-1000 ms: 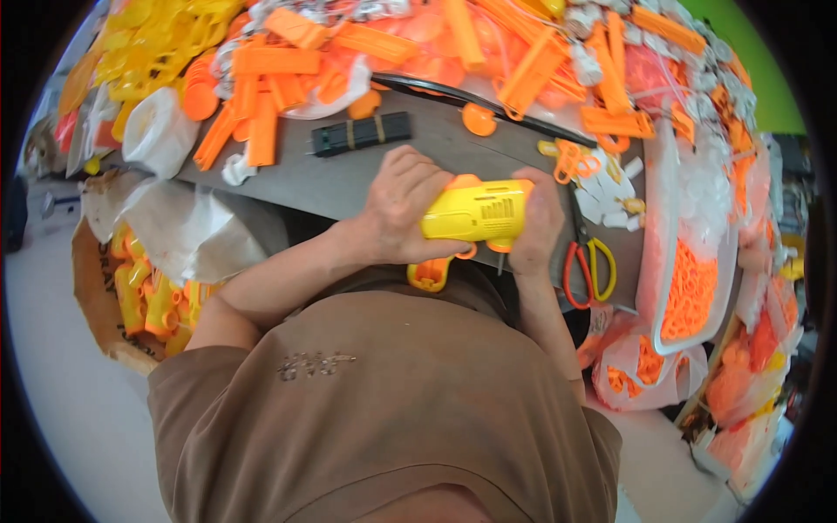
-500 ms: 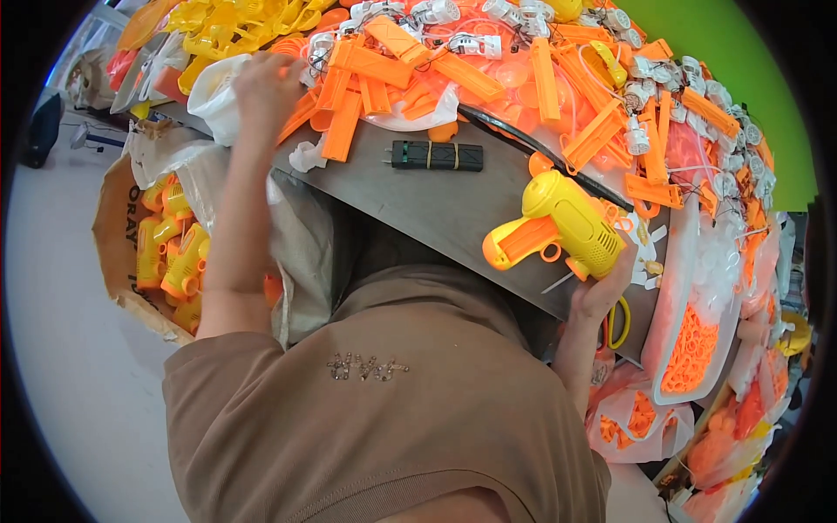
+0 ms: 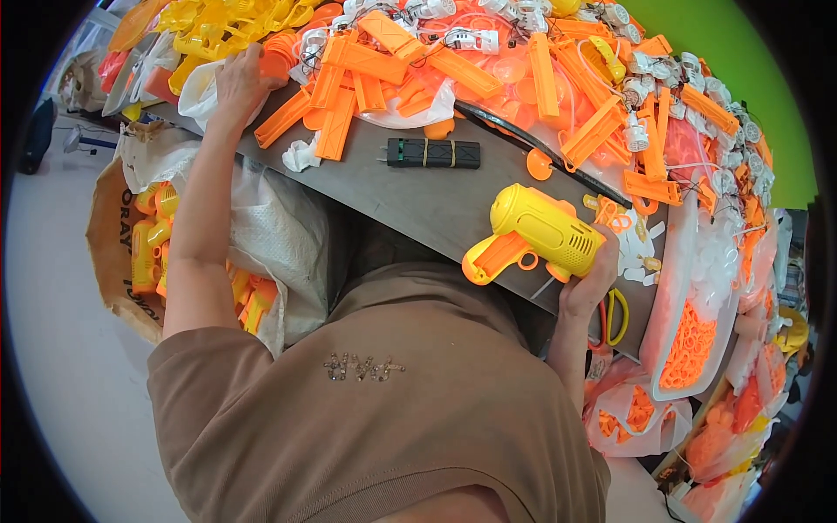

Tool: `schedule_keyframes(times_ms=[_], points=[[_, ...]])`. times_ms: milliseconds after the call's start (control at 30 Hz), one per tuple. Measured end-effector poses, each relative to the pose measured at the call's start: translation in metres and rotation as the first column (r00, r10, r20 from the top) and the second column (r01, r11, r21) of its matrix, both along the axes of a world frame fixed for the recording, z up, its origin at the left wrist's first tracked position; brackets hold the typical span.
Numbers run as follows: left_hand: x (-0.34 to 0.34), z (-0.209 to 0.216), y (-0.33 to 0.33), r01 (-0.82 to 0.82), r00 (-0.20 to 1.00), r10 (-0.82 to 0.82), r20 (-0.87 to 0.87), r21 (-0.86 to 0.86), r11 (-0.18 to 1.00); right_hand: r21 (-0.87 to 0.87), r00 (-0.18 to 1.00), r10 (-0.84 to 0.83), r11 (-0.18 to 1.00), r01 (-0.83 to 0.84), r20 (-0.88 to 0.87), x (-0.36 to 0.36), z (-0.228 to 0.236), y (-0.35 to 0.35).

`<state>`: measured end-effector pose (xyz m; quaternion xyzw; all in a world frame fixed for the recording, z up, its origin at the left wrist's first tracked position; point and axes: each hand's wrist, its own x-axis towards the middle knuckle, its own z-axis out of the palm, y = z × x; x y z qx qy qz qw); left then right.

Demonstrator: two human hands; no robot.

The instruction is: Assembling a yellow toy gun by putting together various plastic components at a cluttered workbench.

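Observation:
My right hand (image 3: pixel 590 281) grips the back end of a yellow toy gun (image 3: pixel 542 225) with an orange handle insert and a small orange ring trigger. The gun lies tilted over the front of the grey table, its round nose toward the upper left. My left hand (image 3: pixel 241 87) reaches to the far left, its fingers bent against a stack of orange round parts (image 3: pixel 279 54). The fingertips are partly hidden there, but they seem closed on one of these parts. Beside that hand is a white plastic bag (image 3: pixel 199 94).
Orange strips (image 3: pixel 545 77), white motor units with wires (image 3: pixel 636 133) and yellow shells (image 3: pixel 231 26) crowd the table (image 3: pixel 349 174). A black banded block (image 3: pixel 434 153) lies near its edge. At left stands a sack (image 3: pixel 113 244) of yellow gun bodies; at right, a tub (image 3: pixel 654 349) of orange rings.
My left hand has shifted slightly left and down, closer against the orange round parts. The toy gun in my right hand has moved a little left and down, its nose turned a bit.

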<state>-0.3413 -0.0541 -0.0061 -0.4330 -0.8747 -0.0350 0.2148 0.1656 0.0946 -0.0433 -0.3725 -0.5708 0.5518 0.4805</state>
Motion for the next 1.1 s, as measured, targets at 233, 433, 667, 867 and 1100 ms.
schedule_keyframes(times_ms=[233,433,667,867,1100], points=[[-0.037,-0.005,-0.002,0.093,0.991,-0.104,0.087,0.127,0.988,0.007,1.000,0.000,1.000,0.000,0.002,0.000,0.001,-0.001],[-0.027,0.005,-0.005,0.024,1.000,-0.027,0.016,0.191,0.981,-0.008,1.000,0.015,1.000,-0.015,-0.019,0.002,0.002,0.000],[0.047,0.056,0.012,0.208,0.973,-0.225,-0.054,0.629,0.750,-0.114,0.980,-0.105,0.990,0.086,-0.170,0.000,0.004,0.000],[0.234,0.070,0.051,0.526,0.461,-0.867,0.189,0.729,0.438,-0.027,0.945,-0.097,0.995,0.093,-0.313,-0.014,0.050,-0.010],[0.309,0.038,0.071,0.239,-0.026,-0.940,0.340,0.915,0.324,0.279,0.969,-0.224,0.929,0.244,-0.102,0.002,0.050,-0.012]])
